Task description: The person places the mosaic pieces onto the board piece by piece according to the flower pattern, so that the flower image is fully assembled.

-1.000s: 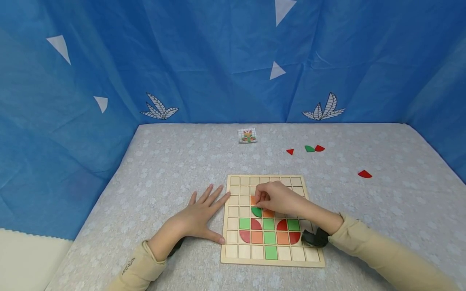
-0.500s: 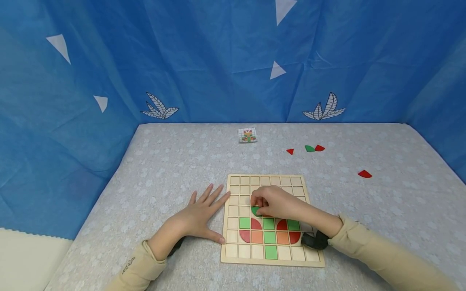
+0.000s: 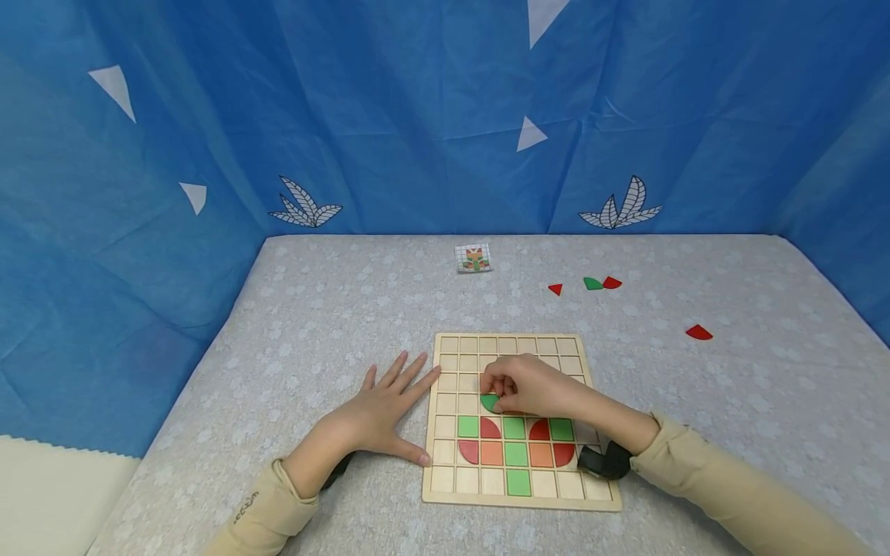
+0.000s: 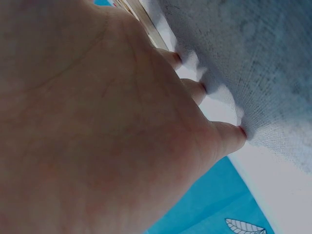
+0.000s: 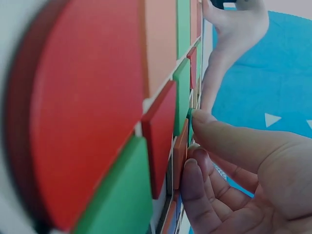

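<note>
A square wooden grid board lies on the cloth with green, red and orange tiles in its cells. My right hand bends over the board's middle, fingers curled, its thumb on a green quarter-circle tile. In the right wrist view the thumb presses that green tile, and the other fingertips sit close by an orange tile. My left hand rests spread on the cloth, little finger and thumb at the board's left edge. The left wrist view shows mostly its palm.
Beyond the board lie a red triangle tile, a green quarter-circle beside a red one, and another red quarter-circle. A small card with a coloured grid pattern stands at the back, before a blue curtain.
My right hand has shifted slightly left and toward me, from the orange tile onto the green quarter-circle, now covering the orange tiles beside it in the head view. The left hand stays put.
</note>
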`<state>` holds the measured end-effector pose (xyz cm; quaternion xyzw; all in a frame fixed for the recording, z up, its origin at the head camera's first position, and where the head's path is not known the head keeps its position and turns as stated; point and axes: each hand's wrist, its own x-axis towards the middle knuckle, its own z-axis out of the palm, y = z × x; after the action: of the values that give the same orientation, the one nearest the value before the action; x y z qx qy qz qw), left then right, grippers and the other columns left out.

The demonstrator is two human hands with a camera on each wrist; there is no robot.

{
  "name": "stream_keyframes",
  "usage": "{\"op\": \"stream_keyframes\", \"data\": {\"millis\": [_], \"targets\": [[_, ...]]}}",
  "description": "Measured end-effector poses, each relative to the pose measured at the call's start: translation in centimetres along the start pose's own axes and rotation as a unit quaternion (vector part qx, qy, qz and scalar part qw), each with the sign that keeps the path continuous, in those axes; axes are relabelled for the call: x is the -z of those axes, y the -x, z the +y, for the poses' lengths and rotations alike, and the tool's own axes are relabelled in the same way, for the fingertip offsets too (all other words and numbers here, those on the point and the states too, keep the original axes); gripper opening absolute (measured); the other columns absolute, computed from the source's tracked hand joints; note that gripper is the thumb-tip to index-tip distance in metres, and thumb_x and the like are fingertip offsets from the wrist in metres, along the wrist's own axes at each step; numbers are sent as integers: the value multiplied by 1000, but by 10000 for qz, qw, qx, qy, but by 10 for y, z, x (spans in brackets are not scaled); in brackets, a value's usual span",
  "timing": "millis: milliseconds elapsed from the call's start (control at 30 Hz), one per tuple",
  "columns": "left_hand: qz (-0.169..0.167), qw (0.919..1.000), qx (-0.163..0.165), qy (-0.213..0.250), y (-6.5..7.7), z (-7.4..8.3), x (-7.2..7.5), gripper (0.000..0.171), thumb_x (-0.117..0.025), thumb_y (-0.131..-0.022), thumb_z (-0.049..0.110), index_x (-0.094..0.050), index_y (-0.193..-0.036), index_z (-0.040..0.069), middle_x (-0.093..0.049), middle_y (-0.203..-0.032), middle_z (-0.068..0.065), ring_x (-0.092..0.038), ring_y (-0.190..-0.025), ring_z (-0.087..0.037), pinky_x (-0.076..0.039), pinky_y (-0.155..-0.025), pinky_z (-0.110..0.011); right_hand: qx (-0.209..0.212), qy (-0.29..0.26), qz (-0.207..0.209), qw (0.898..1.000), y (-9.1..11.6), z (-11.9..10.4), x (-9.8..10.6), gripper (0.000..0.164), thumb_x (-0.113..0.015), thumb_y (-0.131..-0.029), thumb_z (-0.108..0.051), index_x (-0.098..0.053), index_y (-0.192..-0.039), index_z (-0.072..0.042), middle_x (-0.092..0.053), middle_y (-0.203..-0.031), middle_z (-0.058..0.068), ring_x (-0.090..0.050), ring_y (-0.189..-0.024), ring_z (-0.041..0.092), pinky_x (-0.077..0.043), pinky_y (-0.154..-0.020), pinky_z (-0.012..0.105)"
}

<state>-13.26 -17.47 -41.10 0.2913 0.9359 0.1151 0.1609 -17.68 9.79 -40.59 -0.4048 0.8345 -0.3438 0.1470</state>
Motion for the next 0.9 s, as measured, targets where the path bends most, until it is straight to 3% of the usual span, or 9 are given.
{"op": "stream_keyframes", "data": {"millis": [333, 433, 567, 667, 800, 900], "targets": [[-3, 10000, 11, 0, 0, 0, 0, 118, -65, -62, 74, -10, -152, 20, 1, -156, -7, 7, -138, -33, -4, -100, -67, -372, -719, 104, 9967, 0, 5, 5, 11, -72, -82, -6, -68, -91, -12, -56, -72, -8, -52, -65, 9, -47, -61, 26], [-22, 10000, 20, -10, 0, 0, 0, 118, -65, -63, 74, -10, -152, 20, 2, -156, -7, 7, -138, -33, -4, -100, -67, -466, -804, 273, 9953, 1, 6, 17, 10, -71, -84, -7, -68, -93, -9, -57, -72, -5, -53, -65, 12, -47, -61, 27], [-32, 10000, 22, 22, 0, 0, 0, 118, -66, -63, 73, -10, -152, 20, 2, -156, -8, 8, -138, -33, -3, -100, -66, -777, -691, 859, 9909, 3, 16, 46, 12, -69, -85, -4, -68, -97, -3, -58, -75, 0, -53, -67, 19, -45, -60, 28], [-32, 10000, 25, 10, 0, 0, 0, 118, -66, -63, 73, -9, -152, 20, 2, -156, -7, 8, -138, -33, -2, -100, -66, -1319, -929, 1481, 9757, 8, 35, 72, 17, -65, -89, -8, -65, -104, 1, -58, -82, 6, -54, -74, 27, -46, -64, 33], [-36, 10000, 32, -18, 0, -1, -1, 118, -65, -63, 73, -9, -152, 20, 2, -156, -7, 8, -138, -33, -2, -100, -66, -2069, -1310, 2444, 9383, 16, 67, 99, 29, -61, -93, -17, -60, -113, 4, -57, -91, 11, -52, -80, 29, -45, -69, 40], [-54, 10000, 19, 26, 0, 0, -1, 117, -65, -64, 72, -9, -152, 20, 2, -156, -8, 9, -138, -33, -2, -100, -66, -2430, -1108, 2951, 9174, 22, 90, 110, 35, -60, -93, -19, -56, -119, 4, -55, -94, 11, -51, -79, 26, -43, -65, 38]]}}
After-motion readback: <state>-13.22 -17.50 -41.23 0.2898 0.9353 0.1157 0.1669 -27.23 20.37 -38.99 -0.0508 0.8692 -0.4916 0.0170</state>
